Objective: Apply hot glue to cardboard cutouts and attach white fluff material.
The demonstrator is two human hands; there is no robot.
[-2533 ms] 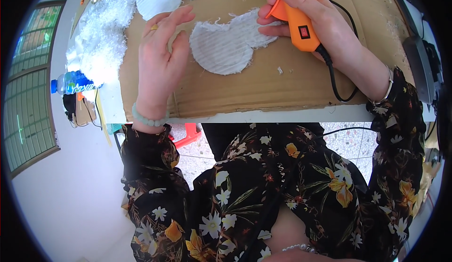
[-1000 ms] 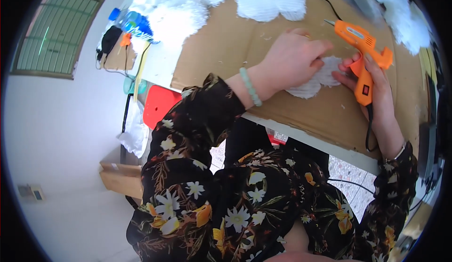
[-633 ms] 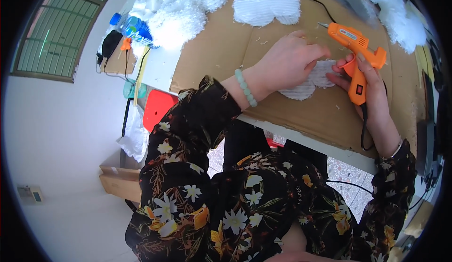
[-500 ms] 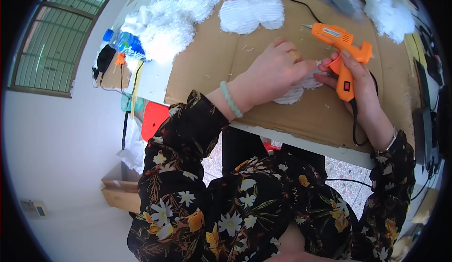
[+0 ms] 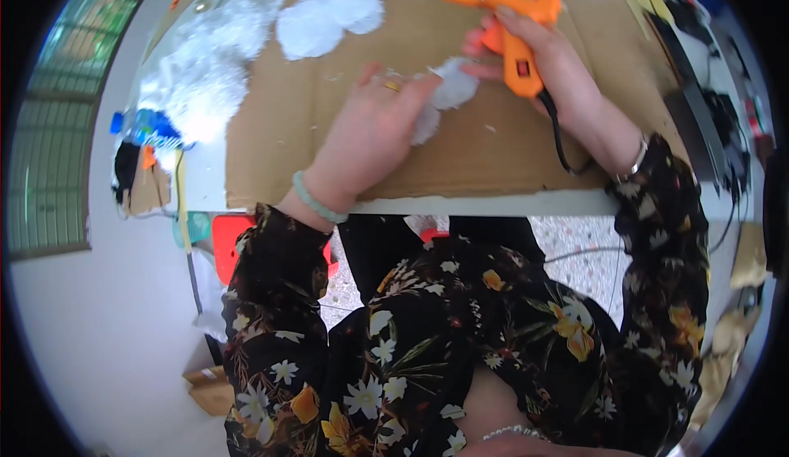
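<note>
Glue work looks half done: left hand [image 5: 374, 132] presses flat on the small white fluffy fabric piece [image 5: 444, 99], right hand [image 5: 551, 66] at 3 o'clock grips the orange plastic glue gun [image 5: 501, 13], and one finished white fluffy patch [image 5: 329, 17] lies at 11 o'clock.

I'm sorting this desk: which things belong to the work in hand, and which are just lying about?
In use:
left hand pressing the white piece
right hand gripping the glue gun
cardboard sheet underneath

Lying about:
second white piece
stuffing pile
blue bottle
</note>
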